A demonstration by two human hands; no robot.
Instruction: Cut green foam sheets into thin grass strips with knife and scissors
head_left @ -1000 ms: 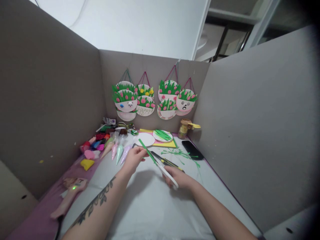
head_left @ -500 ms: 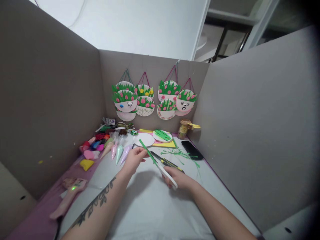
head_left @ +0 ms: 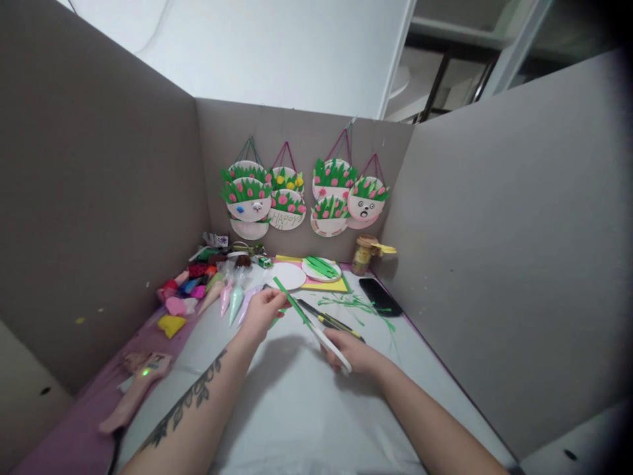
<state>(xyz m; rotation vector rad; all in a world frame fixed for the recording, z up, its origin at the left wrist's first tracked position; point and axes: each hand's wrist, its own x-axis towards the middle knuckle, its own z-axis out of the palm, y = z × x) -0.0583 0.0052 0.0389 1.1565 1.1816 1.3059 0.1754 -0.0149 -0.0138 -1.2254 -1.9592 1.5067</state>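
My left hand (head_left: 266,310) pinches a narrow green paper strip (head_left: 281,287) that slants down toward the right. A further bit of green paper hangs below its fingers. Closed round the handles of white scissors (head_left: 330,348) is my right hand (head_left: 350,351); their blades reach the lower end of the strip. A black and yellow utility knife (head_left: 332,321) lies on the table just behind the scissors. Green paper scraps (head_left: 353,303) are scattered to the right of it. Farther back, a paper plate (head_left: 331,272) bears several cut green strips, beside a white paper plate (head_left: 285,277).
Bags of coloured clay (head_left: 173,305) and filled piping bags (head_left: 236,303) crowd the left. A pink glue gun (head_left: 136,392) with a lit green light lies nearer. A phone (head_left: 380,297) and a jar (head_left: 363,256) stand along the right. Decorated plates (head_left: 250,191) hang on the back partition.
My left hand has shifted slightly left, and a bit of green paper now shows below its fingers. The right hand with the scissors has hardly moved.
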